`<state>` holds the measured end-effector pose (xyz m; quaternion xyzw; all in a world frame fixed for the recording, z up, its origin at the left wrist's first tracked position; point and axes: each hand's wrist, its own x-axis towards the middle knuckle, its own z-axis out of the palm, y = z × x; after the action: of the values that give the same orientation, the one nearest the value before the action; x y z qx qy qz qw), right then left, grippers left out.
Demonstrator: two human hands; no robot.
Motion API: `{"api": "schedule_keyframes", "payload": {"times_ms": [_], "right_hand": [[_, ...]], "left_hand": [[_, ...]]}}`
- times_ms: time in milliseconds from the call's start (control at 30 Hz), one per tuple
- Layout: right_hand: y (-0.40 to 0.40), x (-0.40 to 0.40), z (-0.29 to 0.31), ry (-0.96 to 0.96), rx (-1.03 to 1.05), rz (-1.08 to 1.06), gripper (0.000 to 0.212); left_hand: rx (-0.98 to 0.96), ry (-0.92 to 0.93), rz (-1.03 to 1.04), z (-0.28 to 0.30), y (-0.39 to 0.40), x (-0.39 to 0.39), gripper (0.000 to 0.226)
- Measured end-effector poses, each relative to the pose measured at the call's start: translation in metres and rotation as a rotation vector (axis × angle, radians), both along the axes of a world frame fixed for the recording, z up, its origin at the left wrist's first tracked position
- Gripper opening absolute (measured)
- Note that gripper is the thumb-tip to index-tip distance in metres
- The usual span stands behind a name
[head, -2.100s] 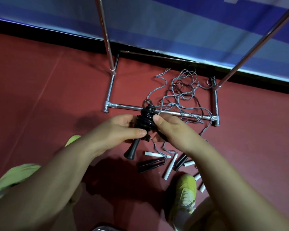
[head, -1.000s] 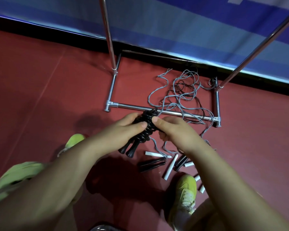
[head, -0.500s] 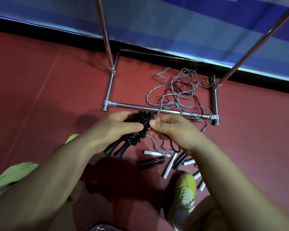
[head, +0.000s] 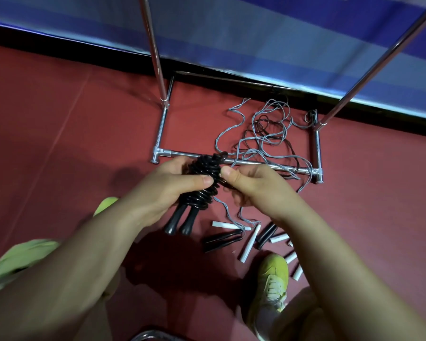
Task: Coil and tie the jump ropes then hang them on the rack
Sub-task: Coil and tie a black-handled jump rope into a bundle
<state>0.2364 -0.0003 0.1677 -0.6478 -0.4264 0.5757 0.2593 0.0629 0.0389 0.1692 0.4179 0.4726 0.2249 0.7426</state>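
A black jump rope (head: 203, 179) is wound in tight turns around its own two black handles (head: 181, 221), which point down and to the left. My left hand (head: 169, 187) grips the wound bundle from the left, thumb across the turns. My right hand (head: 250, 184) pinches the rope's end at the right side of the bundle. Behind them stands the metal rack (head: 261, 164), its base bar on the floor and two uprights rising. A tangle of grey and black ropes (head: 263, 134) lies over the base bar.
Loose black handles (head: 221, 241) and white handles (head: 249, 243) lie on the red floor below my hands. My yellow shoe (head: 272, 283) is beside them at lower right, another shoe tip (head: 106, 204) at left. A blue padded wall (head: 256, 40) runs behind the rack.
The second handle has been brought beside the first, and the bundle has tilted so both handles point down-left. The wound turns now cover more of the handles; both hands stay on the bundle.
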Motion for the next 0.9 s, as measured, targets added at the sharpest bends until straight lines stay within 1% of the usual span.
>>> {"api": "schedule_keyframes", "payload": {"times_ms": [67,133,233,367,467,600,700,767,800,833,900], "right_hand": [[0.001,0.001,0.005,0.107,-0.082,-0.044,0.049],[0.002,0.005,0.008,0.191,-0.143,-0.118,0.050],[0.004,0.013,0.008,0.218,-0.185,-0.199,0.050],[0.004,0.017,0.007,0.199,-0.206,-0.180,0.043],[0.003,0.019,0.007,0.206,-0.195,-0.128,0.033],[0.003,0.020,0.007,0.245,-0.192,-0.176,0.009],[0.004,0.019,0.008,0.297,-0.146,-0.206,0.011],[0.003,0.018,0.009,0.353,-0.111,-0.209,0.019],[0.003,0.019,0.009,0.360,-0.084,-0.201,0.016],[0.003,0.018,0.009,0.360,-0.052,-0.197,0.009],[0.003,0.014,0.007,0.369,0.016,-0.203,0.008]], "left_hand": [[0.024,0.053,0.053,-0.003,0.003,-0.001,0.025],[0.023,0.094,0.110,-0.005,0.007,-0.002,0.014],[0.039,0.129,0.115,-0.006,0.008,-0.003,0.012],[0.044,0.144,0.138,-0.007,0.009,-0.005,0.012],[0.027,0.129,0.183,-0.006,0.011,-0.006,0.009],[0.024,0.107,0.221,-0.006,0.014,-0.007,0.010],[-0.015,0.067,0.241,-0.007,0.013,-0.006,0.008],[-0.071,0.027,0.269,-0.007,0.012,-0.005,0.008],[-0.095,0.011,0.271,-0.007,0.012,-0.005,0.008],[-0.113,-0.004,0.267,-0.006,0.012,-0.005,0.009],[-0.127,-0.025,0.255,-0.007,0.012,-0.005,0.007]]}}
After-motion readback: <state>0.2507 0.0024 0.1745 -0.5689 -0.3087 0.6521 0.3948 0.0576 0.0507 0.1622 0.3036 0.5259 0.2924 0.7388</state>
